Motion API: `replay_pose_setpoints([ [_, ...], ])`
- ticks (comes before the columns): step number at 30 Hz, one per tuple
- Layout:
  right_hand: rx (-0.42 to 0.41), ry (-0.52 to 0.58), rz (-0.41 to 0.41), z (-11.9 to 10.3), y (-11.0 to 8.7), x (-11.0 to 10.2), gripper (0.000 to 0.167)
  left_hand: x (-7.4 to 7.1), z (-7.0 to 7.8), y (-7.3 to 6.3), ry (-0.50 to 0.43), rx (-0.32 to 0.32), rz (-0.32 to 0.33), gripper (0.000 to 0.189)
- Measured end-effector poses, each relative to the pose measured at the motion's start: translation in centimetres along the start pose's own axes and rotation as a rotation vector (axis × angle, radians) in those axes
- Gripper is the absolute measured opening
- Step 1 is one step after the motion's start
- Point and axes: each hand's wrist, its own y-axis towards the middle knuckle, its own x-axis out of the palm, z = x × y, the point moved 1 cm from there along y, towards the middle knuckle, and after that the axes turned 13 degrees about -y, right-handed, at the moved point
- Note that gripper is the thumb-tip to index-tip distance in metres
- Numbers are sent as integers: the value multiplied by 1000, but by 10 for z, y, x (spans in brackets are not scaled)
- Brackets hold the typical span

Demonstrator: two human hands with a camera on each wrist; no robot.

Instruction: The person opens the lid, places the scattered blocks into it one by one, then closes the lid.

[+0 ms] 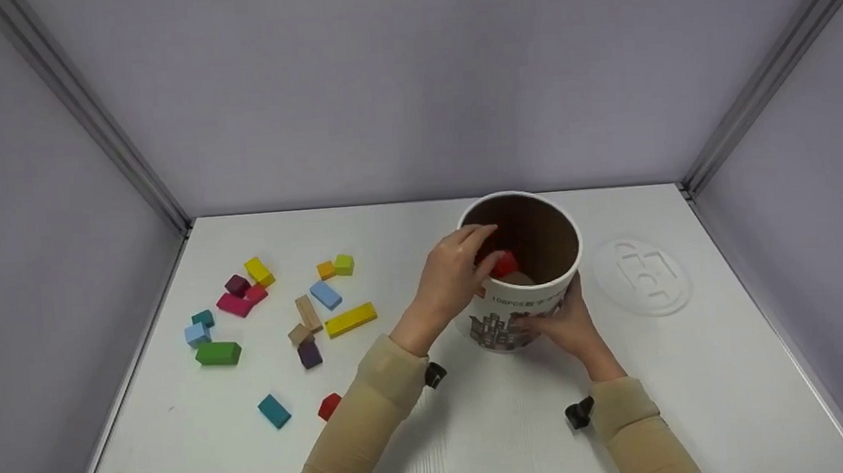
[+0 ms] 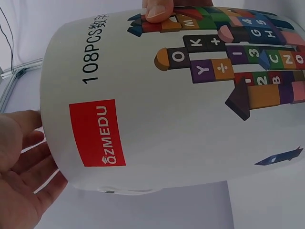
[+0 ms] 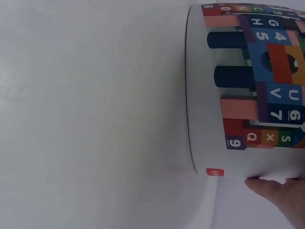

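A white cardboard bucket [image 1: 506, 301] printed with coloured letter blocks stands with its wide mouth showing. My left hand [image 1: 451, 272] is at the left of its rim, thumb and fingers spread over the opening. Inside lie a red block [image 1: 504, 264] close to the left thumb and a plain wood-coloured piece [image 1: 517, 278]. My right hand [image 1: 567, 323] grips the bucket low on its right, thumb across the front print and other fingers hidden behind. In the left wrist view, the left hand's fingers [image 2: 40, 167] go behind the rim.
Several coloured blocks lie scattered on the white table's left half, among them a green block [image 1: 218, 353], a long yellow block [image 1: 351, 320] and a teal block [image 1: 274, 411]. A red piece [image 1: 329, 406] sits beside the left sleeve. Right of the bucket lies a translucent round lid [image 1: 643, 277].
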Motion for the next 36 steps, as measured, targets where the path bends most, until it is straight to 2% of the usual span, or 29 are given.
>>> replay_pose_setpoints([
  [7, -23, 22, -2, -2, 0, 0, 124, -7, -2, -10, 17, 79, 81, 44],
  [10, -25, 22, -1, -2, 0, 0, 123, -12, -2, -17, 10, 68, 117, 43],
  [13, -25, 22, -2, -1, 0, -1, 123, -19, -5, -26, 3, 28, 136, 43],
  [18, -18, 35, -11, 2, 0, -1, 125, -26, -16, -46, 24, -74, 155, 42],
  [23, -15, 33, -3, 2, 1, -1, 125, -34, -36, -68, 63, -192, 152, 43],
  [33, -15, 46, -18, 2, 1, 1, 127, -54, -98, -127, 186, -485, -31, 60],
  [36, -1, 50, -25, 2, 0, 2, 127, -60, -110, -139, 185, -619, -85, 63],
])
